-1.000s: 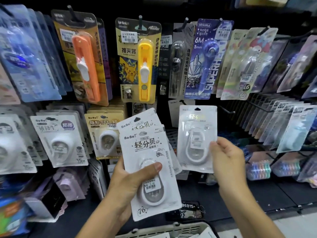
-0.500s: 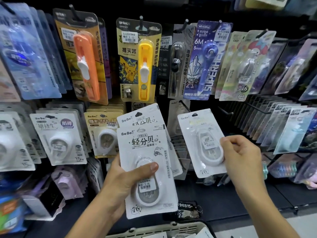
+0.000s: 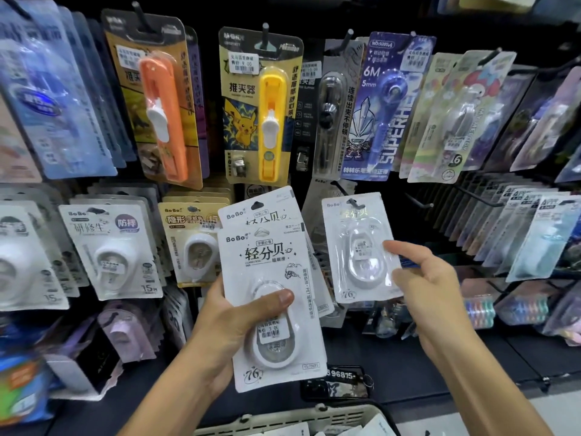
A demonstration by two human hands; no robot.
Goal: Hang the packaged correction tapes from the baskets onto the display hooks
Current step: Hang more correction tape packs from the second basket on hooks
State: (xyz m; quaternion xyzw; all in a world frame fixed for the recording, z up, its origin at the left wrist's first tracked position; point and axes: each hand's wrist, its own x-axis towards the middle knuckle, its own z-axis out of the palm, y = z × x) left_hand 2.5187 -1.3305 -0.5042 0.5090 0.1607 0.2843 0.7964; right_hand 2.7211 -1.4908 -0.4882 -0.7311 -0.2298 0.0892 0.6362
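A fanned stack of white carded correction-tape packs with clear blisters (image 3: 270,287) was held upright in the left hand (image 3: 232,322), low in the centre of the head view. The thumb was pressed across the blister of the front pack and the fingers were curled round the back of the stack, clamped on it.

A single white carded correction-tape pack (image 3: 358,247) was seen just right of the stack, its hang hole threaded on a thin black display hook (image 3: 341,188) of the dark pegboard. The right hand (image 3: 427,287) was touching the pack's right edge; thumb and forefinger were set apart, tips against the blister and the card's edge. Whether the pack was actually pinched could not be told; the fingers appeared loosely spread rather than closed.

A bare black hook (image 3: 418,202) projected just right of the hung pack. Above, a yellow clip dispenser on a cartoon-printed card (image 3: 261,108) and an orange clip dispenser on a brown card (image 3: 163,111) were hung side by side. To the left, a white tape pack marked 15M (image 3: 116,250) and a yellow-carded tape pack (image 3: 195,240) were hung in the same row as the stack.

The rim of a beige plastic basket (image 3: 283,418) with more packs inside was noted at the bottom edge, below the left hand.
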